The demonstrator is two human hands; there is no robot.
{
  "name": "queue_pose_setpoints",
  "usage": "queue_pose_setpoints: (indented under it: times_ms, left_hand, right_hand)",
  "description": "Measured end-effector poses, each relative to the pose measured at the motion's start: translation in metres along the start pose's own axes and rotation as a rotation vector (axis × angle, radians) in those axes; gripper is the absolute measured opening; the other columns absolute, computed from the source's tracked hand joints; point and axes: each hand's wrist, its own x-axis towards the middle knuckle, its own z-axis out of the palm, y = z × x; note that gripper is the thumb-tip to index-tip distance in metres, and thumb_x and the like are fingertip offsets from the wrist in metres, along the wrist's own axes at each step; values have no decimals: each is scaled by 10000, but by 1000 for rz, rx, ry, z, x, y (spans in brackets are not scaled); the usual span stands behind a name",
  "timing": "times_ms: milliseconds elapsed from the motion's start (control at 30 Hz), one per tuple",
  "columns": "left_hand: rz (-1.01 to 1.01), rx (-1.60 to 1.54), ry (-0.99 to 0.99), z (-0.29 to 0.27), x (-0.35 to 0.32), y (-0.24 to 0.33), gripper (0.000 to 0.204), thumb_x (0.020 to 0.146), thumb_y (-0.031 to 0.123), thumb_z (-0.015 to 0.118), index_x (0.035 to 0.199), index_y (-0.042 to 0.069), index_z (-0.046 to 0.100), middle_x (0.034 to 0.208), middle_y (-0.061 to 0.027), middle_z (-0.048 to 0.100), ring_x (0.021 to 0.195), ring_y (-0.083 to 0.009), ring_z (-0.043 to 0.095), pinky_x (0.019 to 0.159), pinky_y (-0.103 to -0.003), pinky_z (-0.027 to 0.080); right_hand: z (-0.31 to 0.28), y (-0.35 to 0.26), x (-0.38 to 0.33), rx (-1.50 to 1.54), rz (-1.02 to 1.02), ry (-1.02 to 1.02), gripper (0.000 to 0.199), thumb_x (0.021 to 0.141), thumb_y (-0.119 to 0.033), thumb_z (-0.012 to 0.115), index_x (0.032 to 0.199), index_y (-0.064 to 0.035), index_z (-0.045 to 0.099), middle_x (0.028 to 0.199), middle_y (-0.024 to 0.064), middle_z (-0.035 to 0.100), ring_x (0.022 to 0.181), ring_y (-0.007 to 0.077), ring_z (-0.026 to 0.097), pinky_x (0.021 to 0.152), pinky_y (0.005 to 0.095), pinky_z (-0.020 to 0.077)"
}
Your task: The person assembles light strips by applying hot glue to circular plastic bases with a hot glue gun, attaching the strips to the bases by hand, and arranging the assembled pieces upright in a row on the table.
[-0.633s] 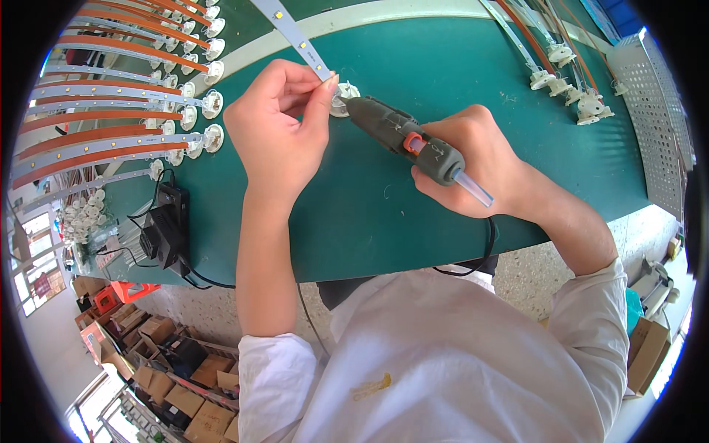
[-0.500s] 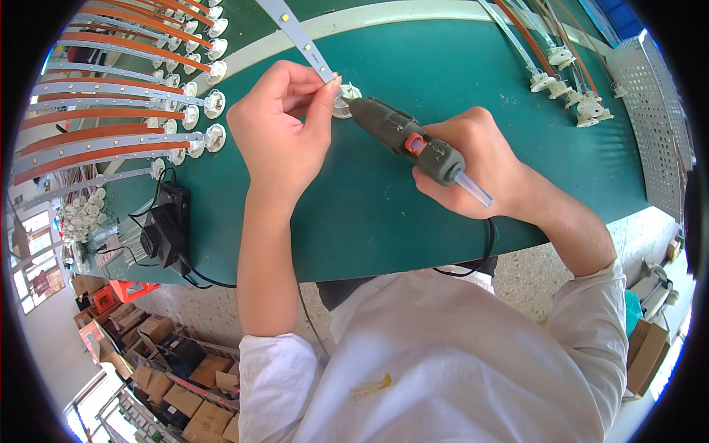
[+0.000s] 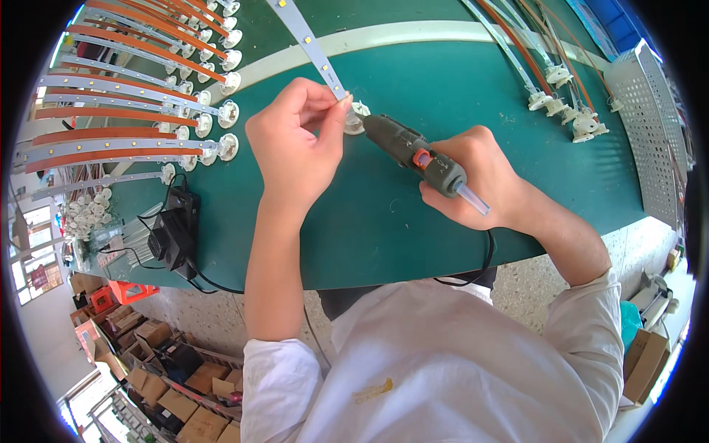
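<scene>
Between the thumb and fingers of my left hand point(image 3: 297, 136) is the near end of a white LED strip point(image 3: 314, 52), which runs away toward the top edge. Right at that end sits a round white plastic end cap point(image 3: 356, 118), partly hidden by my fingers and the tool. My right hand point(image 3: 480, 177) is wrapped round a dark hot glue gun point(image 3: 405, 144) with an orange part; a clear glue stick point(image 3: 473, 198) pokes out of its rear. The gun's nozzle points at the cap, and I cannot tell whether they touch.
Rows of LED strips with white caps point(image 3: 229, 114) fill the left of the green table point(image 3: 354, 236). A black power adapter point(image 3: 176, 229) lies at the left edge. More capped strips point(image 3: 557, 74) lie far right, beside a perforated metal panel point(image 3: 646, 133). Cardboard boxes point(image 3: 199, 424) stand below left.
Both hands, the strip end, the cap and the glue gun appear slightly lower and further right, as the whole table view has shifted too. Both grips are unchanged.
</scene>
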Motion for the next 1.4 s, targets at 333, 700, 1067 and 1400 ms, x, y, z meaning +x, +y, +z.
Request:
queue_pose_setpoints:
  times_ms: [333, 700, 1067, 1400]
  left_hand:
    - [-24, -50, -1, 1, 1, 2, 115, 838, -45, 734, 816, -35, 621, 768, -111, 732, 746, -152, 745, 687, -267, 582]
    - [53, 21, -4, -2, -6, 5, 116, 848, -15, 744, 826, -30, 631, 785, -108, 729, 741, -141, 735, 688, -264, 590]
    - [337, 78, 494, -55, 58, 65, 171, 863, 82, 796, 870, -17, 657, 787, -57, 714, 696, -96, 650, 645, -254, 535]
    - [71, 472, 486, -61, 278, -21, 233, 764, 158, 809, 946, 34, 731, 905, -83, 771, 785, -223, 735, 775, -361, 547]
  right_hand:
    - [-29, -2, 0, 505, 401, -206, 163, 800, -87, 675, 943, -13, 656, 787, 95, 678, 724, 176, 628, 677, 331, 487]
    - [-42, 24, 4, 944, 458, -295, 482, 800, -70, 622, 1270, 10, 549, 987, 132, 695, 874, 176, 612, 788, 314, 481]
    - [-49, 42, 13, 794, 512, 47, 236, 844, -140, 626, 1040, -8, 618, 952, 116, 691, 827, 168, 610, 677, 291, 489]
    - [-29, 37, 10, 620, 363, 210, 187, 822, -131, 700, 913, 21, 641, 718, 82, 653, 580, 164, 642, 540, 325, 508]
